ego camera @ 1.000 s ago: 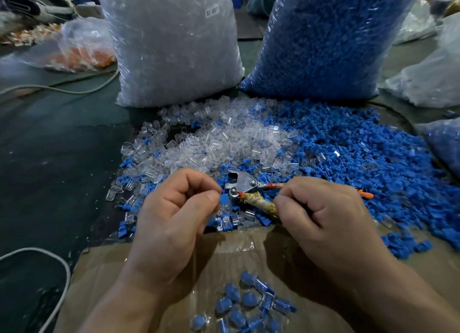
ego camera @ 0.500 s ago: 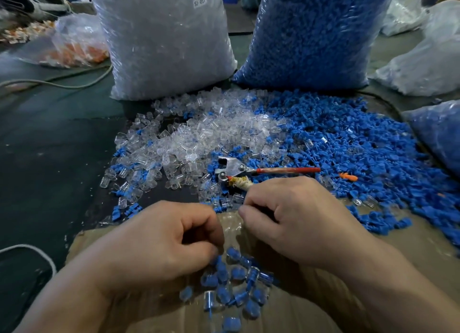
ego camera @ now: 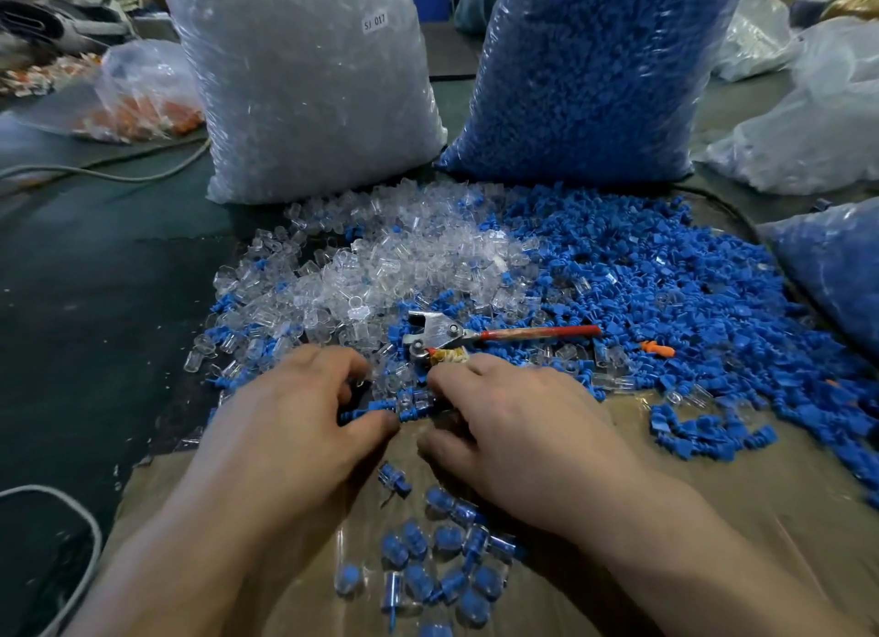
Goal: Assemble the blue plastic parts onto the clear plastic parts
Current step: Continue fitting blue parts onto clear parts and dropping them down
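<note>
left hand [ego camera: 295,427] and right hand [ego camera: 523,436] curl into loose parts just this side of the pliers [ego camera: 442,336]; pinching or not, i cannot tell. few assembled pieces [ego camera: 442,560] lie closer yet; beyond the pliers, heaped clear parts [ego camera: 404,265] and blue parts [ego camera: 666,294] wait, so barely begun.

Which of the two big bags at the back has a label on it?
The left bag, the clear-filled one: a label reading SJ 017 sits near its top. The blue-filled bag shows none.
</note>
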The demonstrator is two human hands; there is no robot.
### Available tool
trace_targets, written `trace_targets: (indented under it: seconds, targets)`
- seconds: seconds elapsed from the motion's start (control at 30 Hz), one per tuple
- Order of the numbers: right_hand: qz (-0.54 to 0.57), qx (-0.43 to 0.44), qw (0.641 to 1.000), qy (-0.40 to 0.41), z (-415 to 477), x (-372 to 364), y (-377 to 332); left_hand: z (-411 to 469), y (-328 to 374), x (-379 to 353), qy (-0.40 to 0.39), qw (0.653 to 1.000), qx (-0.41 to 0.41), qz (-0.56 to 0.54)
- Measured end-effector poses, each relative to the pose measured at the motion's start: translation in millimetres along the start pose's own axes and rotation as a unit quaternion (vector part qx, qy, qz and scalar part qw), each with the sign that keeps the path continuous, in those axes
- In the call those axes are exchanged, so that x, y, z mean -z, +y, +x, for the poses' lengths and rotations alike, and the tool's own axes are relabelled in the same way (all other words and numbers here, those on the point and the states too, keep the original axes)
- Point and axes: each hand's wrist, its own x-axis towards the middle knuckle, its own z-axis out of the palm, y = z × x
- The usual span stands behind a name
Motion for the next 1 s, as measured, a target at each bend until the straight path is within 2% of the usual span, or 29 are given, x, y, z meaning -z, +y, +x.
trace_targets:
  seconds: [0.23, 0.5, 0.67, 0.83, 1.0]
  targets:
    - [-0.039, 0.024, 0.998, 0.036, 11, -8, -2, 4, 11, -6, 0.01, 0.999, -0.034, -0.04]
    - [-0.005, 0.011, 0.999, 0.045, 9, -6, 3, 8, 10, -12, 0.06, 0.985, -0.068, -0.145]
    - [0.1, -0.013, 0.991, 0.082, 8, -1, 5, 8, 9, -17, 0.103, 0.969, -0.065, -0.216]
    - [0.245, -0.064, 0.956, 0.146, 4, -4, 9, 9, 8, -20, 0.128, 0.943, -0.024, -0.307]
    - [0.267, -0.071, 0.949, 0.15, 4, -6, 12, 6, 12, -15, 0.129, 0.964, -0.023, -0.233]
